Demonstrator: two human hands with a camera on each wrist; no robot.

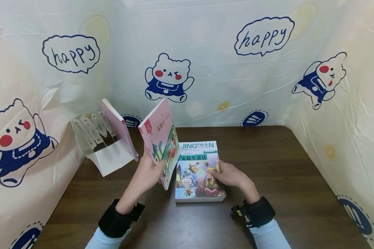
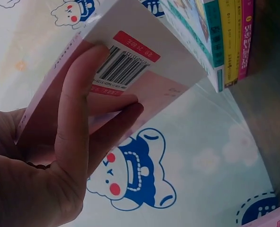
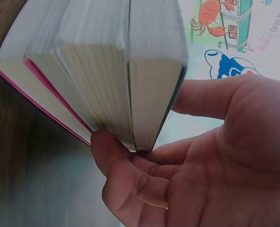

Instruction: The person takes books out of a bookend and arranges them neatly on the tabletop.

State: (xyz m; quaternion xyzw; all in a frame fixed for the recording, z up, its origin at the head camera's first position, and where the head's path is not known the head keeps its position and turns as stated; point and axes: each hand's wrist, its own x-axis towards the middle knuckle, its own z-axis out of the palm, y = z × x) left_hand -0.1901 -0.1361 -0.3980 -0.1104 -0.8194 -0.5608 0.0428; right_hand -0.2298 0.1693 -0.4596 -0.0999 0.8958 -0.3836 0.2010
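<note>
My left hand [image 1: 147, 171] grips a thin pink book [image 1: 157, 135] held tilted up, thumb on its illustrated front cover and fingers behind. A barcode shows on this book's white and pink back cover [image 2: 178, 59] in the left wrist view. To its right, a stack of books [image 1: 199, 173] lies on the table, with a white and teal storybook on top. Yellow [image 2: 231, 42] and pink spines [image 2: 245, 40] show under the teal one. My right hand [image 1: 233, 174] holds the stack's right side, thumb on the top cover and fingertips [image 3: 104, 146] at the page edges.
At the left stands a white folding book rack [image 1: 109, 160] with another pink book [image 1: 119, 128] leaning upright in it. The dark wooden table [image 1: 267, 155] is bordered by a pale cartoon-bear sheet [image 1: 211, 79] at the back and both sides.
</note>
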